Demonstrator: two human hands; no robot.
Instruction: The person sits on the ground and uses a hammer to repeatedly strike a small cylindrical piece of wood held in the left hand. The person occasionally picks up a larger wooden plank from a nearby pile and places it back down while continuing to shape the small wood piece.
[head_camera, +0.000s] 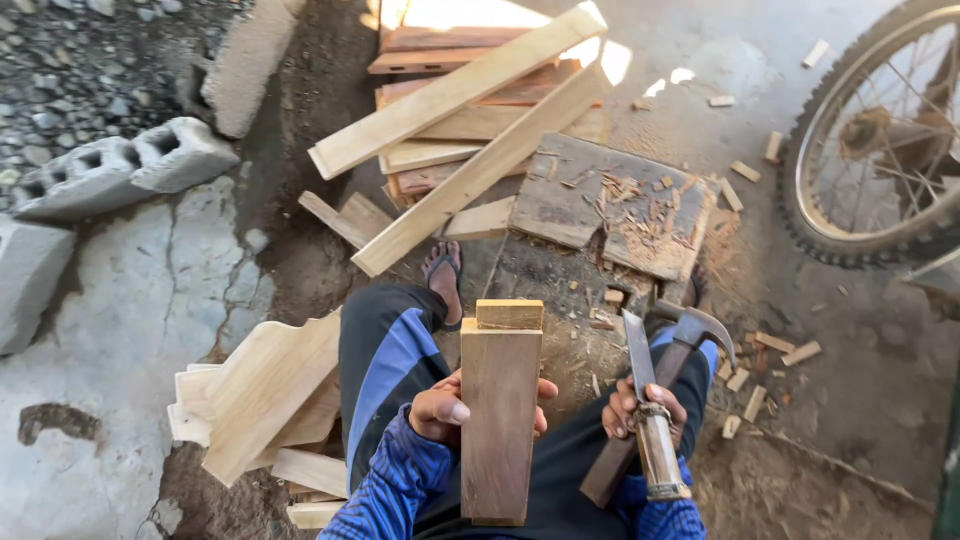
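- You sat over dirt ground strewn with chips, planks (455, 90) ahead, a wheel (880, 130) at right.
- Your left hand (440, 408) gripped a dark board (498, 410), upright over your lap.
- Your right hand (640, 408) was wrapped around a knife (648, 400) and a hammer (675, 350) together.

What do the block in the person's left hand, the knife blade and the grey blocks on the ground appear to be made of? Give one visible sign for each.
Wood block: brown sawn wood, apparently unfinished; lengthwise grain shows.
Knife blade: probably steel; thin, grey and dull, held in the right hand.
Grey blocks: likely concrete; rough, pale grey, with moulded hollows.
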